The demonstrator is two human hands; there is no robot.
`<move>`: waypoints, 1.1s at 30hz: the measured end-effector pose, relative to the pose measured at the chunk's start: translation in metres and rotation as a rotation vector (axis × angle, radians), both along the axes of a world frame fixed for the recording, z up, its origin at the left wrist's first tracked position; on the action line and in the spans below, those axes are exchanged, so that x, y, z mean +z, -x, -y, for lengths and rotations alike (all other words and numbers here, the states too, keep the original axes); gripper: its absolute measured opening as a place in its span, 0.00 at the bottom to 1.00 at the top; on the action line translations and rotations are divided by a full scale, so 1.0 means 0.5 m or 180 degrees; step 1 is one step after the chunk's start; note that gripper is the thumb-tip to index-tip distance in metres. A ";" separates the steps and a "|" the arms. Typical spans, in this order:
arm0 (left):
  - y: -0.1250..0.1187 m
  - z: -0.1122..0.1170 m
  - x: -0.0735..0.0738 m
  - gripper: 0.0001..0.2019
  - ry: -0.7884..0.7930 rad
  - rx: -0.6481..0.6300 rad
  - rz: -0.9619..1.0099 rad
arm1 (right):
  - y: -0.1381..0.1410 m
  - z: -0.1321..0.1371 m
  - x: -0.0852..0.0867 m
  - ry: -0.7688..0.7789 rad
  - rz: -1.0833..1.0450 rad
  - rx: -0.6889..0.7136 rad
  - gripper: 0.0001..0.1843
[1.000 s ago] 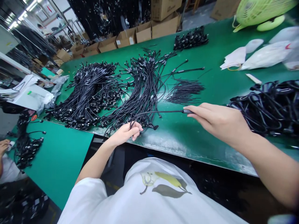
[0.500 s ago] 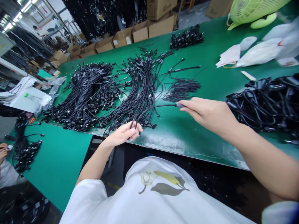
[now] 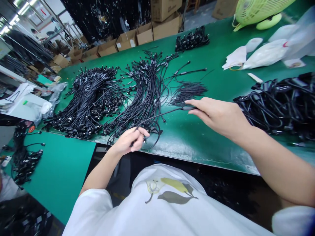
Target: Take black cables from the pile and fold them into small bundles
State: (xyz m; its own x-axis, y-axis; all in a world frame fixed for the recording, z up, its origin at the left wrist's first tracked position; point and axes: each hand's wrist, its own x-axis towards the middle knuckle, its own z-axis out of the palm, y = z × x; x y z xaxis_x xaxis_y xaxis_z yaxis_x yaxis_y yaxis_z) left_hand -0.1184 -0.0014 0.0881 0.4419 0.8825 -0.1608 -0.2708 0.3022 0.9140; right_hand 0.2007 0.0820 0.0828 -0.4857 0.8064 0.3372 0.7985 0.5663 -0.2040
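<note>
Slack shifted: black cable now loops beside the closed left hand gripping it; right hand pinches its connector.

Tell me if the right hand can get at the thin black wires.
Probably yes: the right hand sits right beside the thin black wires, nothing between them, though it is pinching a black cable.

Matt black plastic-sheathed cables lie on the smooth, faintly glossy green mat of the desk, scuffed pale along its near edge, with shiny white plastic bags near the far right corner and rough brown cardboard boxes beyond the far edge
</note>
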 end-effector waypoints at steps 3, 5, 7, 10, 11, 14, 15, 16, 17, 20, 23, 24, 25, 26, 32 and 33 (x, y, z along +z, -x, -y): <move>0.021 -0.006 0.032 0.13 -0.0013 0.0977 0.0814 | -0.010 -0.010 -0.011 0.0084 -0.0161 0.0239 0.27; 0.027 -0.012 0.046 0.14 -0.0061 0.1371 0.1010 | -0.005 -0.003 -0.020 0.0051 -0.0113 0.0330 0.26; 0.020 -0.020 0.045 0.19 -0.0129 0.1342 0.0791 | 0.015 0.022 -0.023 -0.0084 0.0158 0.0441 0.23; -0.014 -0.024 0.015 0.24 -0.0432 0.1111 -0.0003 | 0.061 0.082 -0.015 0.0115 0.0597 0.1220 0.18; -0.028 -0.021 0.003 0.24 -0.0607 0.1037 -0.0311 | 0.076 0.099 -0.008 0.0322 0.0650 0.1582 0.17; -0.069 -0.001 -0.024 0.20 -0.1113 0.0390 -0.1229 | 0.108 0.119 0.015 0.0759 0.0280 0.2020 0.17; -0.079 0.008 -0.029 0.19 -0.1183 0.0055 -0.1437 | 0.114 0.113 0.020 0.0811 -0.0006 0.1901 0.17; -0.086 0.016 -0.032 0.18 -0.1161 -0.0239 -0.1517 | 0.117 0.104 0.022 0.0838 -0.0371 0.1719 0.17; -0.090 0.022 -0.032 0.18 -0.1059 -0.0422 -0.1418 | 0.121 0.092 0.019 0.0859 -0.0801 0.1515 0.15; -0.093 0.026 -0.030 0.17 -0.0595 -0.0318 -0.0310 | 0.142 0.066 -0.010 0.1071 -0.2198 0.1107 0.17; -0.095 0.016 -0.031 0.17 -0.0196 -0.0119 0.0571 | 0.181 0.072 -0.053 0.2186 -0.3075 0.1235 0.25; -0.099 0.013 -0.035 0.18 -0.0072 -0.0066 0.0627 | 0.195 0.078 -0.063 0.2626 -0.3318 0.1257 0.24; -0.103 0.012 -0.040 0.19 0.0040 0.0015 0.0587 | 0.207 0.084 -0.070 0.2975 -0.3619 0.1191 0.24; -0.109 0.013 -0.048 0.21 0.0130 0.0134 0.0483 | 0.216 0.088 -0.074 0.3200 -0.3978 0.1043 0.25; -0.139 0.037 -0.097 0.19 0.0056 0.1371 0.0314 | 0.230 0.079 -0.051 0.4156 -0.5463 0.0748 0.23; -0.138 0.039 -0.101 0.18 -0.0065 0.1357 0.0276 | 0.230 0.080 -0.046 0.4223 -0.5541 0.0773 0.22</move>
